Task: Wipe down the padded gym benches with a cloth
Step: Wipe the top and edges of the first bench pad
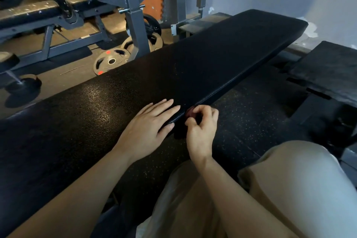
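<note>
A: Two hands are showing in the head view. What is each doing?

B: The left hand (pixel 148 123) is lying flat, fingers straight, on the padded bench (pixel 193 67), the table here, at its near edge. The right hand (pixel 201 123) is sitting just beside it, off that edge, its grip curling round a small reddish cloth (pixel 190 113).

A: Which way is the padding running from the cloth?

B: Its long axis is stretching away up and to the right, toward the wall. The cloth is touching the side seam, so I judge the right hand is nearer the next stroke.

A: Anything crowding it?

B: Weight plates (pixel 112 61) are lying on the floor beyond, a second bench (pixel 328 71) is standing right, well apart.
</note>
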The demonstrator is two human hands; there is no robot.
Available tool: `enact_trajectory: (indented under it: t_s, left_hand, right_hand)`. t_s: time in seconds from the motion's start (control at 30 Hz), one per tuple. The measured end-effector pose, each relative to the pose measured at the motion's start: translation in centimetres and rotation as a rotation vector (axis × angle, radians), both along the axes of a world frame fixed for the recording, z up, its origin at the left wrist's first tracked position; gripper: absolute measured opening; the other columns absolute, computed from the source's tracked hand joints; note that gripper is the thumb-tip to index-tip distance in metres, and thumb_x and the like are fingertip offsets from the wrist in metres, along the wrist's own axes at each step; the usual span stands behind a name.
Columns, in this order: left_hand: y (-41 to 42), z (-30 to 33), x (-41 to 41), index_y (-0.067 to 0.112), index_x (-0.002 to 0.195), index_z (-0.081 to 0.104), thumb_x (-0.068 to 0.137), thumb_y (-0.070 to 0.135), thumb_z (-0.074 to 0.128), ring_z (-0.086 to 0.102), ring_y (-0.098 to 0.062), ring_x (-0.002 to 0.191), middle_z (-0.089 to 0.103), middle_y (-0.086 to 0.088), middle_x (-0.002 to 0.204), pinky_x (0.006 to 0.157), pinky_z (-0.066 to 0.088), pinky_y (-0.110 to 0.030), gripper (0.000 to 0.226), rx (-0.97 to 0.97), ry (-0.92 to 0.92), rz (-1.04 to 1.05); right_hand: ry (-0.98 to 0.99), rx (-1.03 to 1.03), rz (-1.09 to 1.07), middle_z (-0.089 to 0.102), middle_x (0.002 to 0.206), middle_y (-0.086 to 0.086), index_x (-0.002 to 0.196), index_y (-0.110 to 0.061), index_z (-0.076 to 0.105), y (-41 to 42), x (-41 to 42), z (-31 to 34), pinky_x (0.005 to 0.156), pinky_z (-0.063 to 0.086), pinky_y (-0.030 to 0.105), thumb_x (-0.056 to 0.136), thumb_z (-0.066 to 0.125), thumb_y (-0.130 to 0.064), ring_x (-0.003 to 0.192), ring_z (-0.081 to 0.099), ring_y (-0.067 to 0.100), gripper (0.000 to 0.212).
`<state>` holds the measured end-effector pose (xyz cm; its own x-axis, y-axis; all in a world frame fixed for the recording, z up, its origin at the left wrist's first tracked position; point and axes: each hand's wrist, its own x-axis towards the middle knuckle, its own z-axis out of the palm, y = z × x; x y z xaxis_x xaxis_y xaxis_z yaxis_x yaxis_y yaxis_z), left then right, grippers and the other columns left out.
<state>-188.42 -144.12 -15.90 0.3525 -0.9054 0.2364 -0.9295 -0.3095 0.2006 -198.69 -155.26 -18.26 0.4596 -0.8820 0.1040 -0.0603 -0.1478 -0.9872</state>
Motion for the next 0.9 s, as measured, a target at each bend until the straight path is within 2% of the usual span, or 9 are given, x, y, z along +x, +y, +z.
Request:
enact_trajectory:
  t_s: [0.13,0.23,0.3,0.4,0.47,0.53,0.63,0.77,0.9]
  left_hand:
    - [0.0,0.0,0.0,0.032,0.15,0.03,0.101,0.039,0.034,0.012,0.002,0.144,0.025,0.011,0.158,0.117,0.004,-0.02,0.049,0.021,0.022,-0.009]
    - [0.0,0.1,0.0,0.032,0.149,0.032,0.102,0.038,0.029,0.012,0.004,0.144,0.025,0.013,0.157,0.117,0.005,-0.02,0.048,0.01,0.061,-0.005]
    - [0.0,0.2,0.0,0.031,0.149,0.034,0.102,0.033,0.032,0.014,0.003,0.145,0.027,0.013,0.157,0.118,0.007,-0.022,0.047,-0.001,0.08,-0.003]
    - [-0.1,0.3,0.0,0.029,0.148,0.036,0.1,0.034,0.03,0.016,0.001,0.145,0.028,0.012,0.156,0.118,0.009,-0.023,0.049,0.0,0.068,0.0]
    - [0.0,0.2,-0.1,0.028,0.148,0.037,0.101,0.034,0.031,0.018,0.0,0.145,0.03,0.01,0.156,0.118,0.01,-0.024,0.048,0.001,0.061,0.003]
    - [0.0,0.2,-0.2,0.028,0.148,0.037,0.101,0.034,0.031,0.02,-0.001,0.144,0.031,0.009,0.156,0.118,0.012,-0.025,0.048,0.004,0.044,0.005]
    - [0.0,0.3,-0.2,0.028,0.148,0.037,0.1,0.035,0.031,0.02,-0.001,0.144,0.032,0.01,0.155,0.117,0.011,-0.023,0.049,0.015,0.032,0.013]
    - [0.0,0.3,-0.1,0.029,0.148,0.037,0.099,0.038,0.028,0.019,0.001,0.144,0.032,0.011,0.155,0.117,0.011,-0.023,0.05,0.023,0.033,0.022]
    - [-0.1,0.2,-0.1,0.029,0.149,0.035,0.099,0.04,0.023,0.017,0.001,0.145,0.03,0.011,0.156,0.118,0.01,-0.023,0.052,0.041,0.003,0.012]
  right_hand:
    - [0.063,-0.12,0.198,0.043,0.095,-0.006,0.077,-0.025,0.048,2.0,-0.8,0.1,0.084,0.047,0.029,0.073,0.063,0.003,0.088,0.046,0.005,0.032]
    - [0.064,-0.153,0.232,0.047,0.091,-0.005,0.074,-0.026,0.048,2.0,-1.4,0.0,0.08,0.046,0.026,0.072,0.063,0.005,0.084,0.046,0.004,0.035]
    - [0.009,-0.135,0.099,0.052,0.092,-0.003,0.079,-0.023,0.053,1.5,-1.4,0.2,0.079,0.045,0.025,0.073,0.062,0.006,0.085,0.049,0.004,0.031]
    - [-0.079,0.042,-0.208,0.056,0.104,-0.001,0.097,-0.019,0.057,-1.0,-0.9,0.1,0.092,0.047,0.031,0.078,0.064,0.001,0.095,0.054,0.008,0.028]
    - [-0.094,0.158,-0.251,0.06,0.11,0.0,0.107,-0.019,0.058,-2.7,-0.6,-0.2,0.097,0.049,0.037,0.08,0.068,-0.004,0.102,0.058,0.013,0.032]
    - [-0.083,0.214,-0.183,0.062,0.11,-0.001,0.108,-0.018,0.06,-2.7,-0.5,-0.4,0.096,0.051,0.037,0.08,0.07,-0.001,0.103,0.06,0.013,0.035]
    - [-0.037,0.127,-0.057,0.062,0.105,-0.003,0.095,-0.023,0.062,-0.3,-0.9,-0.9,0.097,0.049,0.033,0.071,0.071,0.007,0.101,0.059,0.009,0.039]
    - [0.001,-0.04,0.147,0.058,0.091,-0.009,0.082,-0.025,0.061,2.3,-1.8,-1.2,0.08,0.045,0.012,0.065,0.074,0.009,0.087,0.055,-0.001,0.04]
    - [0.008,-0.057,0.248,0.059,0.087,-0.011,0.081,-0.019,0.066,3.1,-2.4,-1.4,0.075,0.044,0.01,0.064,0.075,0.008,0.085,0.056,-0.002,0.033]
